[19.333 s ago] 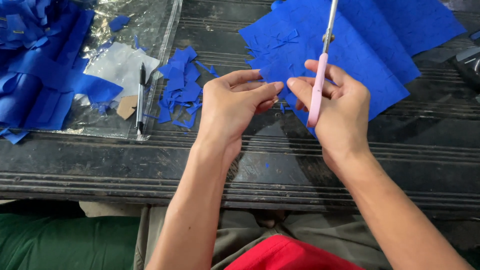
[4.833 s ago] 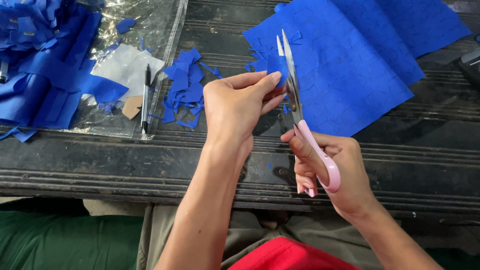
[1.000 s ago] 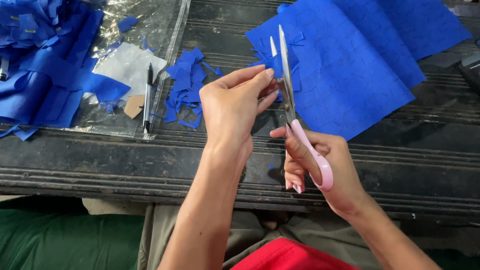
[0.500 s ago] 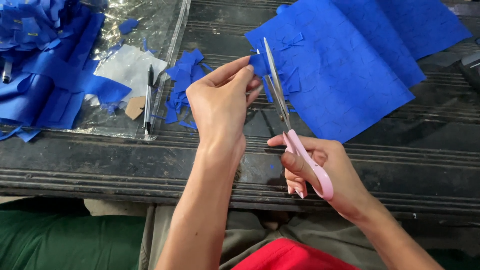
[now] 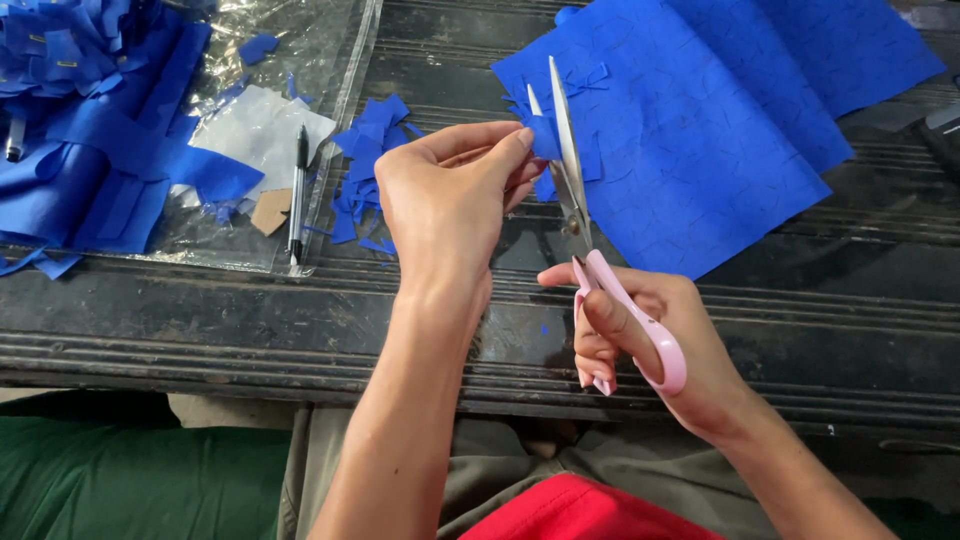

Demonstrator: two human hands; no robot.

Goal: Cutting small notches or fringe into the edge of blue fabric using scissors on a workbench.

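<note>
A small blue scrap (image 5: 541, 135) sits pinched between the thumb and fingertips of the left hand (image 5: 445, 205), held up above the bench so its free edge meets the scissors (image 5: 580, 215); raising it this way keeps the piece taut and clear of the surface, so the blades can bite without catching anything below. The right hand (image 5: 640, 345) is closed through the pink handles, fingers in the loops, with the blades pointing up and away and parted slightly around the scrap's edge. Just behind the scrap lies a big blue sheet (image 5: 700, 130), spread flat on the dark ribbed bench (image 5: 200, 320), its near edge ragged with cut tabs; being the same colour, it makes the scrap's outline hard to read. Left of the hand is a heap of offcuts (image 5: 365, 165), then a black pen (image 5: 297, 195) lying on a clear plastic sheet (image 5: 320, 60) beside a tan card bit (image 5: 268, 212). Further left, a pile of blue strips (image 5: 90, 130) covers the corner. Nothing lies between the hands and the scrap.
</note>
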